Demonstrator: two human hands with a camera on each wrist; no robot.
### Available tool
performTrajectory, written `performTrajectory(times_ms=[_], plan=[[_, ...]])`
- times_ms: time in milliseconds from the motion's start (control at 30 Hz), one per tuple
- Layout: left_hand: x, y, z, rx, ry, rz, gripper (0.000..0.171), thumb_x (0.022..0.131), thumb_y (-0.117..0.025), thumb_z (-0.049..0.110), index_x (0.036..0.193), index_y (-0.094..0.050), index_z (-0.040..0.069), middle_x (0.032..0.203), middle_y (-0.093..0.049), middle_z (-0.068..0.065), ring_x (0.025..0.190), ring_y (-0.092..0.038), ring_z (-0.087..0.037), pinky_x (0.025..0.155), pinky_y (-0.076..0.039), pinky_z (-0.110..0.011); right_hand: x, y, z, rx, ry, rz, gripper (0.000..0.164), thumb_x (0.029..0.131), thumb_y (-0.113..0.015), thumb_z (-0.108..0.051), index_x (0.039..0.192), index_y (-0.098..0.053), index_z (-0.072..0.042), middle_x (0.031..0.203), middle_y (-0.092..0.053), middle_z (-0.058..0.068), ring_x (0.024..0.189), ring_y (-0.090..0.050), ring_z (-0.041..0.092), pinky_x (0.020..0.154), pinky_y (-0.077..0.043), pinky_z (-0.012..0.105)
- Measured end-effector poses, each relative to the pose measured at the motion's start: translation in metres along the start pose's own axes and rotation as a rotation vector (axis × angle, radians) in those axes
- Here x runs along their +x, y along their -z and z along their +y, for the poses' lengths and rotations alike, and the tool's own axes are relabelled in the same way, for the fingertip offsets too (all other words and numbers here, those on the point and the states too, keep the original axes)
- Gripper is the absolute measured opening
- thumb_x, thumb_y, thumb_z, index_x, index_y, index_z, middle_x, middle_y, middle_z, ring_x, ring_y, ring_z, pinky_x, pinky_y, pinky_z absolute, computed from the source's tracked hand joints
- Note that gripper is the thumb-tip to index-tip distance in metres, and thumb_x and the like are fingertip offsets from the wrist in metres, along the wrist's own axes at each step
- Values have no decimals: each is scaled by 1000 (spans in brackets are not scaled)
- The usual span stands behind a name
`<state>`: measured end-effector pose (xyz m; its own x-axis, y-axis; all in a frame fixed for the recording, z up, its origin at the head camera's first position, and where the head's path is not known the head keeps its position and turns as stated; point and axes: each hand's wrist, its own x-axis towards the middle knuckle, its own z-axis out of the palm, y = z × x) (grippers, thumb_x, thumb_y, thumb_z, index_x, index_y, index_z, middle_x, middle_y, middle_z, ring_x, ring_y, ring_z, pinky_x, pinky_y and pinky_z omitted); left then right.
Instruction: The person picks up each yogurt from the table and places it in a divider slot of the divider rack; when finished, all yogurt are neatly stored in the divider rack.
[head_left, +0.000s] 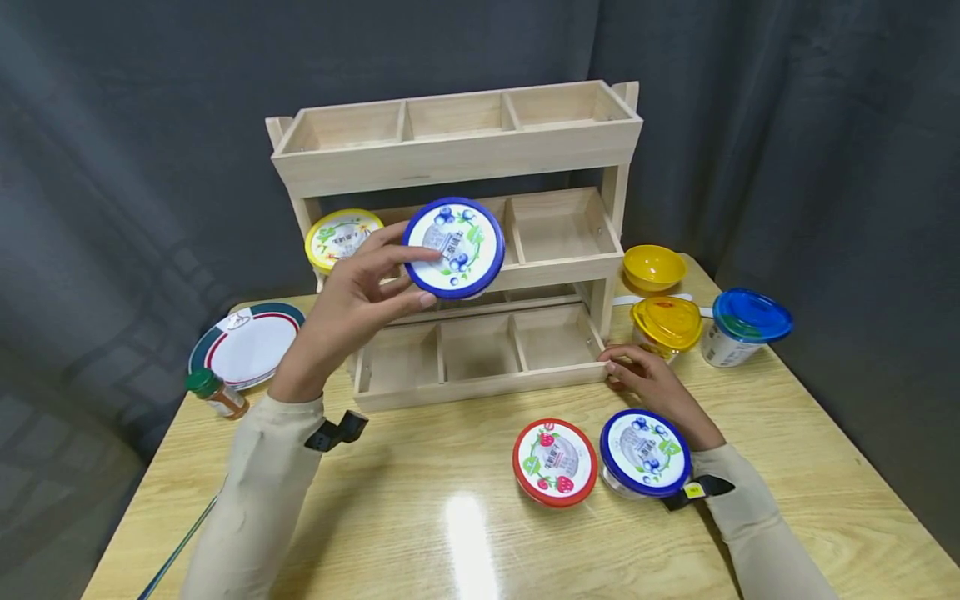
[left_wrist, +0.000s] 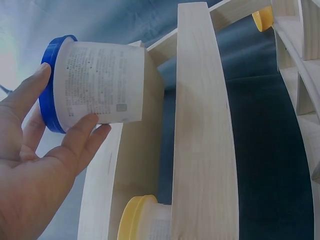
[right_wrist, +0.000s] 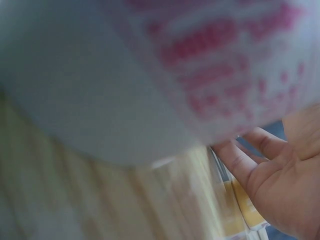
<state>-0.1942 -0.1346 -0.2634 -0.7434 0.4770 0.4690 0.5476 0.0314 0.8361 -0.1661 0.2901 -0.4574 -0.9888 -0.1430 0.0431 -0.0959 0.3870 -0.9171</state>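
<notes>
My left hand (head_left: 352,292) grips a tub with a blue lid (head_left: 454,247), raised in front of the wooden rack's middle tier. Blueberries decorate the lid, which is tipped toward the head camera. The left wrist view shows fingers on the lid's rim and along the white printed tub wall (left_wrist: 100,82). Low at the right, my right hand (head_left: 652,379) holds the front corner of the wooden rack (head_left: 480,387) between thumb and fingers. A second blue-lidded tub (head_left: 645,452) stands by my right wrist, beside a red-lidded tub (head_left: 555,462) with strawberries.
A yellow-lidded tub (head_left: 343,239) sits in the middle tier's left compartment. On the left are an oval plate (head_left: 251,343) and a green-capped jar (head_left: 217,393). A yellow bowl (head_left: 654,267), a yellow-lidded cup (head_left: 666,323) and a blue-lidded container (head_left: 750,317) stand at the right.
</notes>
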Motion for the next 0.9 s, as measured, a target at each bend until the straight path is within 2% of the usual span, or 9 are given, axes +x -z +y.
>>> performTrajectory(times_ms=[200, 567, 767, 900], plan=[[9, -2, -2, 0, -37, 4, 42, 95, -76, -12, 136, -70, -6, 165, -42, -4, 148, -48, -31, 112, -52, -37, 1, 0, -2, 3, 3, -12, 30, 115, -55, -11, 138, -64, 6, 152, -50, 28, 121, -66, 42, 95, -62, 33], [20, -3, -14, 33, -52, 37, 39, 97, -77, -5, 136, -72, -4, 165, -42, -6, 151, -45, -30, 116, -48, -38, 0, 2, -2, 10, -9, -19, 31, 116, -55, -12, 139, -63, 5, 152, -49, 26, 123, -65, 42, 96, -61, 31], [25, -4, -20, 33, -36, 53, 39, 98, -77, -4, 136, -72, -3, 165, -41, -6, 152, -43, -29, 118, -46, -40, 0, 0, -1, 2, -9, -17, 30, 115, -56, -13, 139, -64, 4, 152, -49, 25, 121, -66, 39, 95, -61, 30], [27, -5, -24, 12, -20, 66, 39, 98, -77, -5, 137, -71, -3, 166, -40, -5, 152, -44, -29, 118, -46, -39, 0, 0, 0, 8, -9, -16, 30, 115, -56, -12, 139, -63, 5, 151, -50, 26, 122, -65, 41, 96, -61, 33]])
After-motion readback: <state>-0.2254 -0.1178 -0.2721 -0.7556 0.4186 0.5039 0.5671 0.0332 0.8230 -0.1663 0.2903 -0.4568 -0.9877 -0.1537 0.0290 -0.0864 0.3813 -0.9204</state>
